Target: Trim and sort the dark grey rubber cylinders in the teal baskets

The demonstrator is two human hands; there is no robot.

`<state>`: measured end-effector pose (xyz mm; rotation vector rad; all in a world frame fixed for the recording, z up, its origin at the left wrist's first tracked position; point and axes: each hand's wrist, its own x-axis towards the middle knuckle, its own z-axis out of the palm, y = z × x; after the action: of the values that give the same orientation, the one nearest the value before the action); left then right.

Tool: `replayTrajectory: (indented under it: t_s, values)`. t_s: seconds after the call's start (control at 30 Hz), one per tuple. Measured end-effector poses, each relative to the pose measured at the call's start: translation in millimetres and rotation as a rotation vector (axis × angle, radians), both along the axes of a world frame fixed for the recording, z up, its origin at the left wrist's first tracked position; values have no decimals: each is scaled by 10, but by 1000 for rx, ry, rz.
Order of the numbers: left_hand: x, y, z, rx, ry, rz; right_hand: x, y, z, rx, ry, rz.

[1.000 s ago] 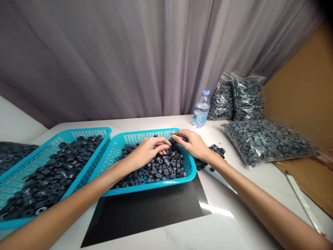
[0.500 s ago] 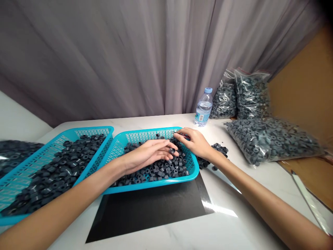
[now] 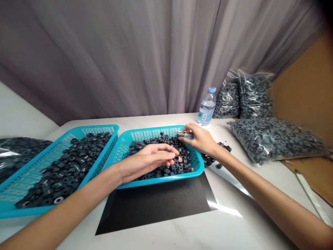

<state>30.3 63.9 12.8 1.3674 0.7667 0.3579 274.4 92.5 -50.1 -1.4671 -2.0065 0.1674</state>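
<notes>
Over the near-right blue basket [image 3: 161, 179], my left hand [image 3: 148, 159] is turned sideways with its fingers curled. A small black ring-shaped part [image 3: 177, 158] sits at its fingertips. My right hand [image 3: 199, 137] is at the basket's right rim, its fingers pinched on thin metal tweezers [image 3: 184, 132] that point left. A dark bit shows near the tweezer tips, too small to tell if it is gripped. Below both hands, many black ring-shaped parts [image 3: 156, 140] fill the basket; my left hand hides some of them.
Another blue basket [image 3: 104, 152] of black parts stands at the left, beside a filled bag [image 3: 20, 152]. Loose parts [image 3: 208, 159] lie right of the near basket. A water bottle [image 3: 207, 107] and filled clear bags [image 3: 275, 140] stand behind. A black sheet [image 3: 156, 208] lies in front.
The view has shifted slightly, moving everything a little to the right. My left fingers have curled over more around the black part. My right hand's tweezers show more clearly now.
</notes>
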Motion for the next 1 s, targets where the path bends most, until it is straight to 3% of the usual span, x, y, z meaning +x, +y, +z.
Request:
replayTrajectory:
  t_s: [0.13,0.27,0.4,0.5,0.63,1.0]
  values:
    - [-62,-54,9,85,47,24,-32,-25,45,-24,-104,-48]
    - [-165,-70,25,278,77,126,7,-17,72,-48,-146,-39]
    - [-359,-142,22,571,183,279,79,-13,130,-149,-129,-4]
    - [-483,-257,-55,849,319,411,44,-58,180,-67,-122,-74]
    - [-507,-418,-182,1088,394,392,-98,-150,194,-52,-242,-122]
    - [-450,-592,-206,1157,382,303,-222,-205,119,-75,-531,-206]
